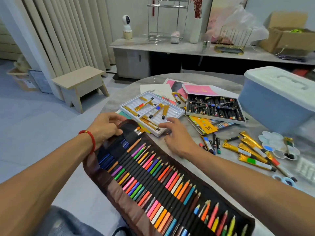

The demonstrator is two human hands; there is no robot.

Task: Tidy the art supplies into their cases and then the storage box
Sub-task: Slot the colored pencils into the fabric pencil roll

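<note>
**A:** At the far end of the unrolled brown fabric pencil roll (pixel 163 181), what are the fingers doing?

**B:** The left hand (pixel 105 127), with a red cord bracelet (pixel 91 139) at the wrist, has its fingers curled over the roll's end flap, gripping the cloth. The right hand (pixel 177 135) hangs just beyond the roll's edge, fingers spread and loose, holding nothing, next to the white plastic paint tray (pixel 177 111).

**A:** And the roll itself?

**B:** It lies open across the near edge of the round grey table (pixel 170 77), coloured pencils in their black loops, a few brushes (pixel 138 131) at the gripped end.

**A:** So rolling it up looks like the step in hand. Advice?

**B:** Fold the flap over the pencil tips first, keep the turns tight and even, and steady the free edge with the right hand so nothing slides out.

**A:** What else waits?

**B:** Gold paint tubes (pixel 250 150) scattered to the right, the black tray of oil pastels (pixel 215 106), and the pale blue lidded storage box (pixel 276 103), shut, at the far right.
</note>
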